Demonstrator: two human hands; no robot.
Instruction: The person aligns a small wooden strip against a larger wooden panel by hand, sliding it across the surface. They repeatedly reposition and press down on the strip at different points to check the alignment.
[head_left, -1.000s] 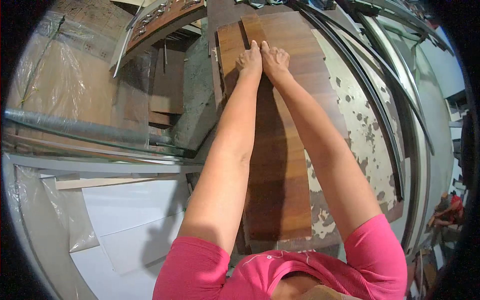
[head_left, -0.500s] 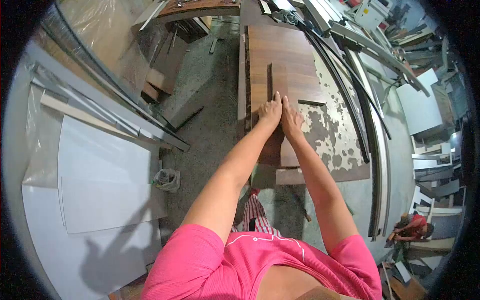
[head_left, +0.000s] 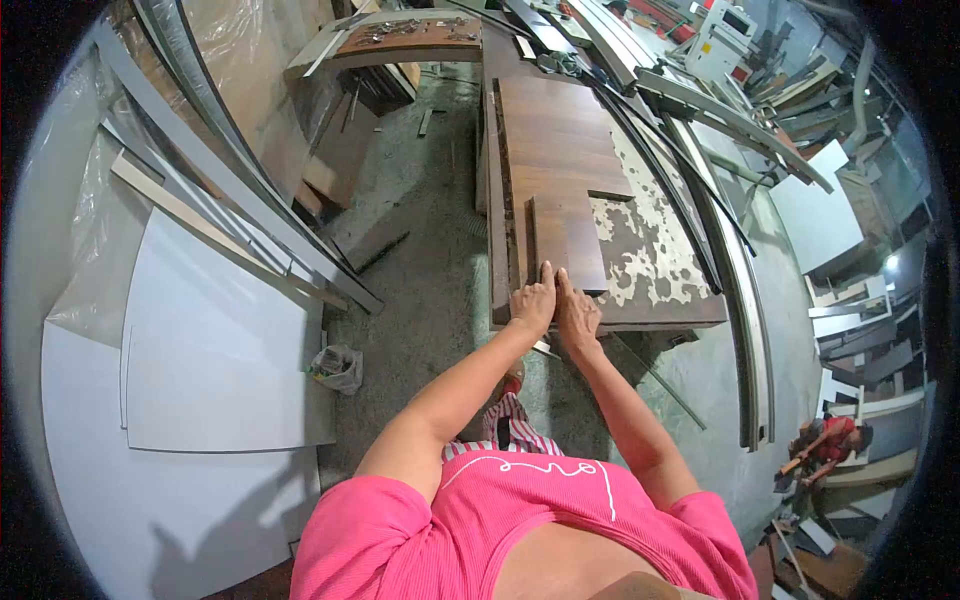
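Left hand (head_left: 533, 303): partly curled, fingertip on the narrow board (head_left: 568, 235); grip underneath could not be told.
Right hand (head_left: 578, 314): likewise, just beside.
Narrow board: lay on the wood-grain panel (head_left: 555, 125), near the counter's (head_left: 655, 326) near edge.
Hazards, judged: uneven pressure could have skewed it; overreaching the edge, tipped it; trapped grit, scratched the panel.

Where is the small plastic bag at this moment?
In the head view, the plastic bag is on the grey floor, to the person's left, right beside the white panels and left of the workbench.
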